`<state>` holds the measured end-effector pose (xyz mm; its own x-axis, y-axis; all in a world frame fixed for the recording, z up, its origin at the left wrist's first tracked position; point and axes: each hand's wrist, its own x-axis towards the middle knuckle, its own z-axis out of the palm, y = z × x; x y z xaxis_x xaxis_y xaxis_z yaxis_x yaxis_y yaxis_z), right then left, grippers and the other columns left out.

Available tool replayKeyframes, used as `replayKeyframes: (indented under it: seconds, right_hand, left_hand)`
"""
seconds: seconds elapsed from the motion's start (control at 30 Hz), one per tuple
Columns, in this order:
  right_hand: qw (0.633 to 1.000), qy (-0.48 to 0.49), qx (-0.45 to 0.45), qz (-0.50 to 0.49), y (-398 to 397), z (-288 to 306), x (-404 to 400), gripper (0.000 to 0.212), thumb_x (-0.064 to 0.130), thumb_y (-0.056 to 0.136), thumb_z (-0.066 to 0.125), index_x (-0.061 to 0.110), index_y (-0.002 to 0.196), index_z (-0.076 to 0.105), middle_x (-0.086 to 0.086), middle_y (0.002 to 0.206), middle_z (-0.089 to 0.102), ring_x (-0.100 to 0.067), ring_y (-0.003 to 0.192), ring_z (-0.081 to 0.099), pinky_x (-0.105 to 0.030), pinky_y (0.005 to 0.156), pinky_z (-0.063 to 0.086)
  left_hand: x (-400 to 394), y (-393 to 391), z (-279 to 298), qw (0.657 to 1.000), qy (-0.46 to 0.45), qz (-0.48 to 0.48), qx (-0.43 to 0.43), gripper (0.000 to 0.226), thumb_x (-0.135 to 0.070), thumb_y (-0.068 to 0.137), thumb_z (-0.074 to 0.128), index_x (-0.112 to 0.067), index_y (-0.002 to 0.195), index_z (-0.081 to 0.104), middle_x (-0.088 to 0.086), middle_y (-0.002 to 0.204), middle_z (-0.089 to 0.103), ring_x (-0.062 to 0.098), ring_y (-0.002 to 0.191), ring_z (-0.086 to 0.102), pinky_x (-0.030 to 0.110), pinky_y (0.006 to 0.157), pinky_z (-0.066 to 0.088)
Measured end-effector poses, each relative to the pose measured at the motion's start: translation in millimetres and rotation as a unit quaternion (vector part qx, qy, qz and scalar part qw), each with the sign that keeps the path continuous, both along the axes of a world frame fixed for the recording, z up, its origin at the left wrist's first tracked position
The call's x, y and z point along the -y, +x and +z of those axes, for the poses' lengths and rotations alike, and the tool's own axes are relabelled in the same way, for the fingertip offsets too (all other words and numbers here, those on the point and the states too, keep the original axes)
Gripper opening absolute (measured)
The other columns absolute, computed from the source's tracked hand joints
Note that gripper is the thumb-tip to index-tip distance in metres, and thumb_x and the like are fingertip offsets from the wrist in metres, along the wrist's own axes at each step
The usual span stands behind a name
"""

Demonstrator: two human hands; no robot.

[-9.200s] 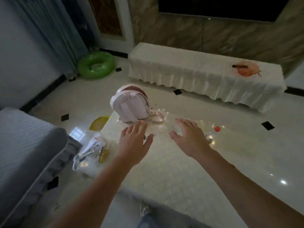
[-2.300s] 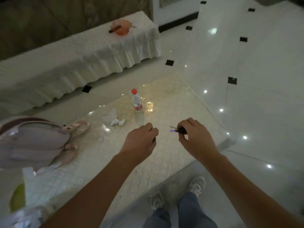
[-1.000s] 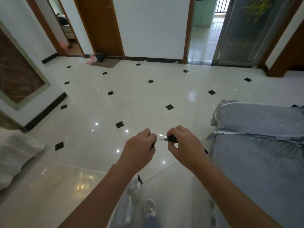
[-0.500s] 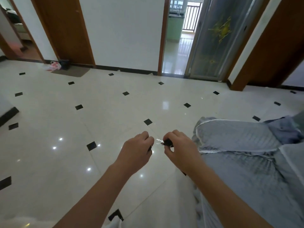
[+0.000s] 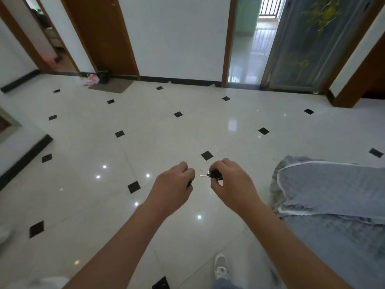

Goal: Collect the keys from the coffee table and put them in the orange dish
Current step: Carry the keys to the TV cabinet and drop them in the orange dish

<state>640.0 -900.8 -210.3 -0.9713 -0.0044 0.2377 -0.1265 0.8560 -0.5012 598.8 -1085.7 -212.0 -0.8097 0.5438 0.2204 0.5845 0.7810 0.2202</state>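
Note:
My right hand (image 5: 231, 184) pinches a key (image 5: 210, 175) with a black head, its silver blade pointing left toward my left hand. My left hand (image 5: 173, 188) is curled shut a few centimetres to the left, and a small dark piece (image 5: 189, 183) shows under its fingertips, apparently another key. Both hands are held out at waist height above the tiled floor. Neither the coffee table nor the orange dish is in view.
A grey covered sofa (image 5: 333, 195) fills the right side. White floor tiles with black diamonds (image 5: 133, 186) stretch ahead to a wall with wooden doors (image 5: 104, 34). A door mat (image 5: 112, 86) and a pink bag (image 5: 91, 79) lie there. My shoe (image 5: 220, 265) shows below.
The view has turned away from the coffee table to the open floor and doors, then swung slightly left. Both hands keep the same closed pose in front of me.

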Motion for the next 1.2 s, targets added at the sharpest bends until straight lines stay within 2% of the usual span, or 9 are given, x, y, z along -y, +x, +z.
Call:
replayKeyframes:
  seconds: [0.13,0.3,0.4,0.53,0.7,0.83,1.2]
  right_hand:
    - [0.999,-0.012,0.004,0.029,-60.2,-2.9,-14.6,0.014,0.016,0.083,0.063,0.020,0.096,0.062,0.006,0.092,0.060,-0.015,0.083,0.057,-0.028,0.070,0.048]
    - [0.994,-0.018,0.011,0.104,-127.2,-3.8,-2.5,0.015,0.016,0.083,0.064,0.019,0.097,0.062,0.005,0.094,0.061,-0.017,0.085,0.058,-0.031,0.073,0.050]
    - [0.988,-0.023,0.008,0.149,-157.9,-0.6,22.9,0.015,0.016,0.083,0.065,0.021,0.097,0.062,0.006,0.093,0.060,-0.015,0.084,0.058,-0.028,0.072,0.049]
    - [0.977,-0.014,-0.003,0.213,-197.6,5.6,66.0,0.014,0.017,0.083,0.065,0.021,0.095,0.060,0.006,0.091,0.059,-0.015,0.081,0.057,-0.025,0.069,0.048]
    - [0.965,0.005,-0.009,0.264,-243.4,13.2,133.1,0.014,0.019,0.085,0.064,0.023,0.098,0.059,0.008,0.094,0.057,-0.011,0.083,0.056,-0.027,0.071,0.052]
    - [0.957,0.028,-0.016,0.288,-279.5,21.0,196.1,0.014,0.020,0.087,0.062,0.023,0.101,0.059,0.008,0.096,0.058,-0.011,0.085,0.055,-0.028,0.073,0.052]
    - [0.943,0.046,-0.022,0.327,-350.5,28.4,353.0,0.014,0.021,0.089,0.059,0.022,0.103,0.059,0.007,0.098,0.058,-0.011,0.085,0.054,-0.030,0.074,0.053]
  left_hand:
    - [-4.9,-44.2,5.1,0.999,-0.012,0.048,0.007,0.008,-0.008,0.078,0.058,-0.015,0.083,0.057,-0.001,0.082,0.052,0.020,0.064,0.051,0.034,0.049,0.047]
    - [11.5,-79.2,10.3,0.993,-0.011,0.120,0.005,0.008,-0.009,0.077,0.058,-0.015,0.082,0.055,-0.002,0.080,0.051,0.019,0.063,0.049,0.033,0.047,0.045]
    - [34.3,-93.4,11.9,0.986,-0.014,0.169,0.007,0.008,-0.011,0.077,0.057,-0.017,0.083,0.055,-0.003,0.081,0.050,0.018,0.065,0.050,0.033,0.050,0.047]
    - [72.3,-114.8,15.2,0.975,-0.017,0.220,0.002,0.007,-0.014,0.080,0.058,-0.018,0.084,0.055,-0.004,0.083,0.049,0.016,0.064,0.048,0.034,0.051,0.049]
    - [136.5,-143.8,19.5,0.964,-0.001,0.267,-0.012,0.008,-0.013,0.080,0.061,-0.018,0.083,0.055,-0.005,0.082,0.048,0.013,0.061,0.046,0.025,0.049,0.044]
    - [198.0,-175.1,20.2,0.956,0.014,0.292,-0.016,0.010,-0.015,0.082,0.062,-0.021,0.083,0.054,-0.007,0.082,0.047,0.010,0.060,0.046,0.012,0.048,0.028]
    - [339.0,-231.8,25.1,0.943,0.025,0.333,0.004,0.009,-0.015,0.083,0.064,-0.020,0.085,0.056,-0.006,0.082,0.050,0.010,0.059,0.046,0.010,0.049,0.020]
